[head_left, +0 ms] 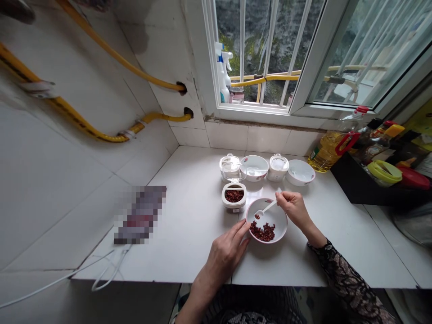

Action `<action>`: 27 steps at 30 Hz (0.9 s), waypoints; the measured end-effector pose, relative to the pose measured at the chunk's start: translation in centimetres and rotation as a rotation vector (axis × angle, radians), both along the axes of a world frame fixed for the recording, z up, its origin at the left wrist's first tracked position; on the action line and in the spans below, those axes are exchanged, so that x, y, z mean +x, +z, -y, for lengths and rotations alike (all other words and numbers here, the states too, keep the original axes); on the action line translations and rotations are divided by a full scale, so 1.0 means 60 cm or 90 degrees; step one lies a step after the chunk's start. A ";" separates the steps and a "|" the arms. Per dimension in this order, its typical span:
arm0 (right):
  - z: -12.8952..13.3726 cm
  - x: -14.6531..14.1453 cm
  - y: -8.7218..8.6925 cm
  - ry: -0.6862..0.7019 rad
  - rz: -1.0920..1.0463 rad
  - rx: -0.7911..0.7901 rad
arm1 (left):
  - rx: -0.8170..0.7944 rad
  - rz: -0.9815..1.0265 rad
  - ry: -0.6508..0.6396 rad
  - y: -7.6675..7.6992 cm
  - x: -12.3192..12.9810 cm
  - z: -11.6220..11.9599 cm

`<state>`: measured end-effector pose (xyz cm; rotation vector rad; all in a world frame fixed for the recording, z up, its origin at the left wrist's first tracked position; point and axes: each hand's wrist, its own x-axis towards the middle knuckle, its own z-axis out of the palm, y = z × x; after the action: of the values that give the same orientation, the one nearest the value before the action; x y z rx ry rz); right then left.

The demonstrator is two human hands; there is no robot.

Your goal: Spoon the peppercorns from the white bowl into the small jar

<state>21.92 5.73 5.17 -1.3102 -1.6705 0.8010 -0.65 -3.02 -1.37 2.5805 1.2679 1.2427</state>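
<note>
A white bowl [280,227] with a pink rim stands on the counter and holds dark red peppercorns [263,231] in its lower part. My left hand [228,246] steadies it, fingers against the left rim and thumb lower down beside it. In my right hand [293,208] a small white spoon [269,206] is pinched by its handle. The spoon's head is over the bowl's upper left, with a few peppercorns in it. Just beyond my left hand sits a white seasoning jar [234,207], its clear lid raised, filled with the same dark red peppercorns.
Behind stand a white-lidded jar [229,168], a white bowl [254,168], a second jar [278,168] and another bowl [300,173]. An oil bottle [326,150] and a black rack [354,182] of bottles flank the right. A blurred-out object [140,216] with a white cable lies left.
</note>
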 end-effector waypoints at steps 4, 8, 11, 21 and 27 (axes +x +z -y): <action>-0.017 -0.011 0.014 -0.002 -0.014 0.013 | 0.003 0.000 0.001 0.000 0.000 0.000; -0.041 -0.040 0.046 -0.011 0.048 0.141 | 0.002 -0.001 0.005 0.000 0.000 -0.001; -0.053 -0.075 0.068 -0.012 0.138 0.304 | 0.010 -0.002 0.004 0.000 0.001 -0.001; -0.031 -0.117 0.091 0.073 0.377 0.547 | 0.019 0.004 0.006 0.001 0.003 -0.002; -0.016 -0.046 0.076 0.051 0.277 0.508 | 0.014 -0.001 0.005 0.002 0.002 0.000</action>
<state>19.14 6.71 9.75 -0.8703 -2.0757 -0.1588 -0.54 -3.02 -1.22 2.5939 1.2741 1.2644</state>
